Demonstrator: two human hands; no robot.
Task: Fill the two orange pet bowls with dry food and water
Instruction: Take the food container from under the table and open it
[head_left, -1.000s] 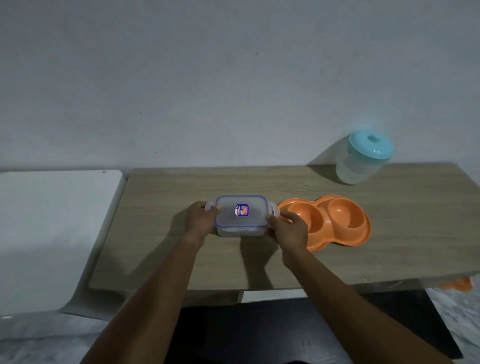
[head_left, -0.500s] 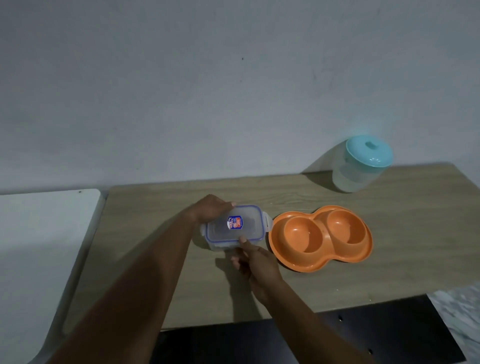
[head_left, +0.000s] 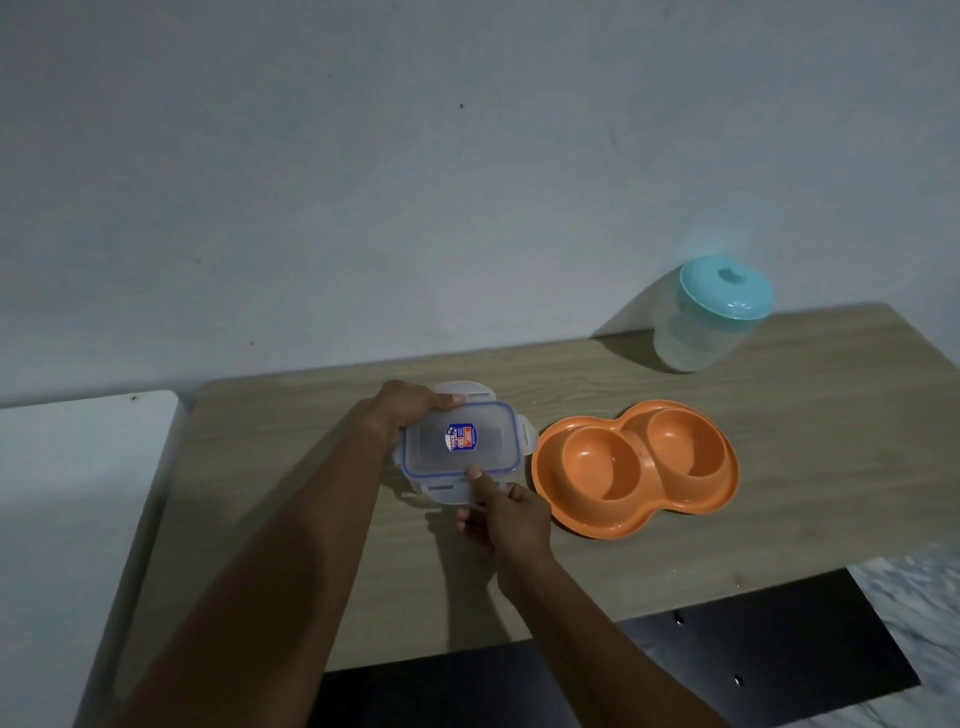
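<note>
A clear plastic food container (head_left: 460, 449) with a blue-sealed lid and a sticker sits on the wooden table (head_left: 779, 519). Its side flaps stick out, unlatched. My left hand (head_left: 408, 408) grips the container's far left corner. At the near edge, my right hand (head_left: 506, 512) has its fingers on the near flap and a thumb on the lid. Just to the right lies the orange double pet bowl (head_left: 639, 467), both cups dry and bare. A clear jug with a teal lid (head_left: 709, 319) stands at the back right by the wall.
A white surface (head_left: 78, 493) adjoins the table on the left. The grey wall runs right behind the table. A dark panel (head_left: 753, 654) and marbled floor lie below the table's front edge.
Both hands left the container's short ends. The left went to its far corner, the right to its near side. The end flaps and the long side flaps now stand out.
</note>
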